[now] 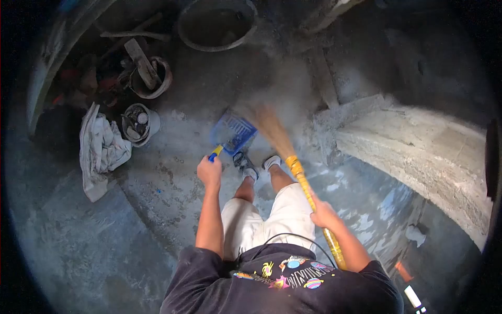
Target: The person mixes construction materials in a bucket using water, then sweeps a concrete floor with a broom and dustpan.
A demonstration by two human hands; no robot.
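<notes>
Right hand: grip closed around the yellow-wrapped handle of the broom; the right hand [323, 212] is placed beside the shorts.
Left hand: grip closed on the blue-and-yellow handle of the dustpan; the left hand [209, 171] is held forward of the body.
Broom [296, 167]: slanted, its top end passed under the right forearm, its bristles blurred and pointed toward the dustpan's right side; contact with the floor cannot be told.
Dustpan [232, 131]: blue, set just ahead of the feet; some dark debris is seen in it.
Floor [157, 204]: grey, stained; pale dust is seen beyond the bristles.
Concrete ledge [413, 138]: rough, pale, located to the right.
White sack [99, 157]: crumpled, laid at left.
Small bucket [153, 124]: filled with mixed items, placed just beside the sack.
Larger bucket [166, 83]: a board is leaned in it.
Round basin [212, 48]: dimly lit, located farthest ahead; contents cannot be told.
</notes>
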